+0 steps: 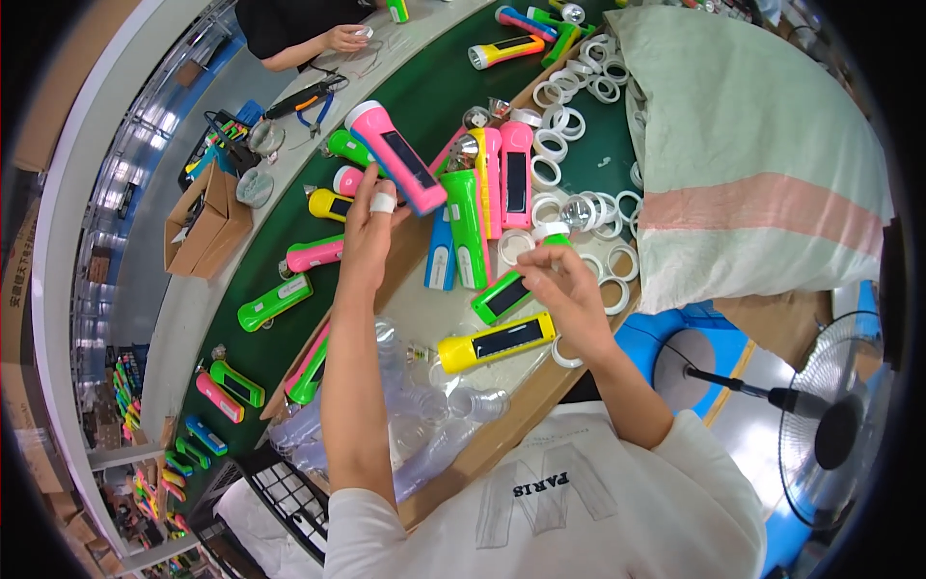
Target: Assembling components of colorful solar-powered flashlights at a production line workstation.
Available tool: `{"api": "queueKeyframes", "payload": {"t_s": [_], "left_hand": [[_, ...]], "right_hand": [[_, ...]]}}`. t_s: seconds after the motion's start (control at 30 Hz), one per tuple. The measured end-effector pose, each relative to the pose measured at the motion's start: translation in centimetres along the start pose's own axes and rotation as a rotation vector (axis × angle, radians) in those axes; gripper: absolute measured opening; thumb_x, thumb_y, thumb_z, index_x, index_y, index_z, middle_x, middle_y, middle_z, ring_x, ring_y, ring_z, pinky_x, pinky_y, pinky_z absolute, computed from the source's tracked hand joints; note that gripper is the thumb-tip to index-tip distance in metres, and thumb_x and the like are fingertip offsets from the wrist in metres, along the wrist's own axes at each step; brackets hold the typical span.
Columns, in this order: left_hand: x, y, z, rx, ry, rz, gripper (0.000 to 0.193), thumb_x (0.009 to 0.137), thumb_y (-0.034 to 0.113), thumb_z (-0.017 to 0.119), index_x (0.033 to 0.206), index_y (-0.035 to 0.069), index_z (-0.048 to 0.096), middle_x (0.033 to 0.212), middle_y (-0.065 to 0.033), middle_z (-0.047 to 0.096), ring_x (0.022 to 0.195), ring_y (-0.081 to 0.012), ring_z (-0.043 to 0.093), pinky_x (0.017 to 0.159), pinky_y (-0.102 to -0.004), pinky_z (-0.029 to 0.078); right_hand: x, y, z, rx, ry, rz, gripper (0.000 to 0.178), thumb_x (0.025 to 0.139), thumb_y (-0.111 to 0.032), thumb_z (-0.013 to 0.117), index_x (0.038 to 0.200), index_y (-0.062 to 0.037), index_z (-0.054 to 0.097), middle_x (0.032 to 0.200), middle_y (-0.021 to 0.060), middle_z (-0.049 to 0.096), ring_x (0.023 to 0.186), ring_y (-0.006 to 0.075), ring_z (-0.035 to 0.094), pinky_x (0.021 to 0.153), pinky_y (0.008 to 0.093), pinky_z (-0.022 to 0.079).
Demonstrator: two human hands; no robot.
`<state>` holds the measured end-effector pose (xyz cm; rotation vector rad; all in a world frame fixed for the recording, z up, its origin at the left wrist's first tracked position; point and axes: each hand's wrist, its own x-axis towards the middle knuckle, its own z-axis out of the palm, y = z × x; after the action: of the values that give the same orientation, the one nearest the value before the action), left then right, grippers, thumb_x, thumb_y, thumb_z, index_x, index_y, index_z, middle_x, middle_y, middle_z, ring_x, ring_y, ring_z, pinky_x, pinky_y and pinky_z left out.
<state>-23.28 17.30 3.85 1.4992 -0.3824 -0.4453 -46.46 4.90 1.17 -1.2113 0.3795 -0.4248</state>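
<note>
The person's 2 hands are well apart. The left hand [367, 227], with a white wrap around a finger, is closed on a pink-and-blue flashlight [397, 154], which tilts across the fingertips with its dark panel showing. The right hand [571, 294] is bent over a green flashlight [502, 297], its thumb and fingers close together; from here I can't tell whether they grip it. Just below those fingers lies a yellow flashlight [497, 343].

Between the 2 hands, a bunch of pink, blue, green and yellow flashlights [466, 232] lies side by side. White rings [550, 145] are scattered beyond and beside the right hand, and a pale woven sack [762, 125] bulges to the right of them. Clear plastic pieces [415, 425] are heaped nearer the body, between the forearms. Left of the left hand, more flashlights dot the green table [434, 87]; farther left sits a cardboard box [207, 232]. Past the left hand, a co-worker's hand [345, 39] holds a small white piece.
</note>
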Motion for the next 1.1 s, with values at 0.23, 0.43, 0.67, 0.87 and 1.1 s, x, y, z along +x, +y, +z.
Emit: {"api": "queueKeyframes", "payload": {"t_s": [0.23,0.43,0.67,0.87,1.1], "left_hand": [[10.5,-5.5,1.5,0.801,-0.259,0.207,0.023,0.088,0.021,0.056,0.103,0.012,0.070,0.095,-0.0211,0.066,0.096,-0.0356,0.064,0.082,-0.0405,0.050],[13.1,-5.5,5.4,1.203,-0.241,0.044,0.035,0.086,0.045,0.056,0.119,0.036,0.065,0.125,-0.0234,0.045,0.120,-0.0413,0.043,0.103,-0.0434,0.037],[14.8,-7.3,-3.5,1.474,0.211,0.352,0.035,0.082,0.029,0.065,0.117,0.027,0.065,0.107,-0.0137,0.059,0.101,-0.0331,0.053,0.087,-0.0448,0.042],[16.0,-4.3,-1.5,1.629,-0.016,-0.029,0.046,0.090,0.051,0.049,0.133,0.037,0.049,0.113,-0.0114,0.066,0.113,-0.0338,0.051,0.090,-0.0450,0.034],[13.5,-5.9,-2.1,1.581,0.087,0.024,0.028,0.079,0.046,0.067,0.101,0.029,0.062,0.101,-0.0103,0.065,0.105,-0.0320,0.055,0.088,-0.0433,0.034]], "right_hand": [[-1.6,-1.0,-2.4,-0.820,0.089,-0.352,0.019,0.080,-0.003,0.065,0.099,-0.0007,0.060,0.095,0.0173,0.064,0.087,0.0335,0.061,0.076,0.0386,0.048],[-1.8,-1.0,-4.5,-0.908,0.181,-0.287,0.018,0.080,-0.002,0.065,0.097,-0.0001,0.058,0.100,0.0206,0.063,0.091,0.0357,0.059,0.077,0.0411,0.047],[0.3,-0.4,-7.5,-1.458,0.259,-0.280,0.046,0.077,-0.013,0.069,0.119,-0.0034,0.053,0.120,0.0263,0.048,0.108,0.0430,0.049,0.091,0.0487,0.041],[5.7,0.6,-8.4,-1.436,0.193,-0.310,0.077,0.077,-0.018,0.073,0.144,-0.0147,0.034,0.100,0.0210,0.057,0.090,0.0377,0.057,0.075,0.0444,0.048],[6.6,-0.1,-8.1,-1.364,0.083,-0.275,0.063,0.075,-0.009,0.071,0.131,-0.0164,0.044,0.091,0.0192,0.058,0.084,0.0386,0.060,0.070,0.0455,0.048]]}}
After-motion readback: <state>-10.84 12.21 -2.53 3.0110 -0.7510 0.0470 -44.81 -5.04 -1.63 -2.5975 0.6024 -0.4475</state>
